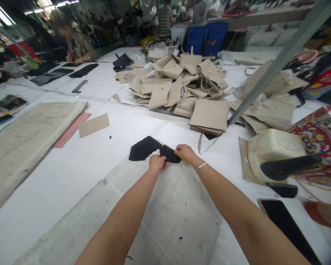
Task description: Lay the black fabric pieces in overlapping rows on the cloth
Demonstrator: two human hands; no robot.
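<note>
A small black fabric-like piece (169, 154) is stretched between my two hands at the far end of a grey, stained sheet. My left hand (157, 162) pinches its lower left edge, fingers closed. At its right end my right hand (184, 151), with a silver bangle at the wrist, grips it between thumb and fingers. Just left of it lies a fanned row of similar black pieces (143, 148), overlapping one another. Whether the held piece is leather or cloth I cannot tell.
Beige bag-like pieces (162, 92) are heaped beyond my hands, with a stack of flat beige panels (209, 114) in front. A slanted metal post (281, 62) rises on the right. Near it stands a whitish container (276, 147). A padded board (30, 147) lies left. A person (81, 46) works at far left.
</note>
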